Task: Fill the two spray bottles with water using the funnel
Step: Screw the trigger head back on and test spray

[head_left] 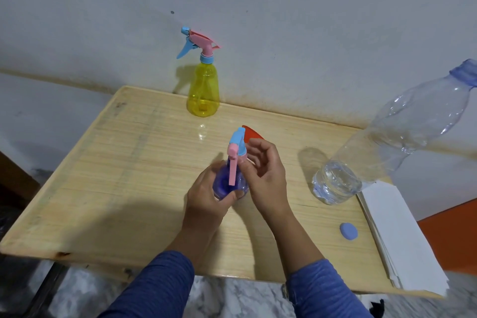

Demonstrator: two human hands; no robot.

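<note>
A blue spray bottle (227, 183) stands at the middle of the wooden table (129, 162). My left hand (209, 199) grips its body. My right hand (263, 175) holds the collar of its pink and blue spray head (236, 152). A yellow spray bottle (203, 93) with its spray head on stands at the table's far edge by the wall. Only a red corner of the funnel (251, 133) shows behind my right hand. A big clear water bottle (387, 137), uncapped and with a little water at its bottom, stands at the right.
The water bottle's blue cap (348, 231) lies near the table's front right. A stack of white paper (397, 235) lies along the right edge. The wall (284, 20) runs right behind the table.
</note>
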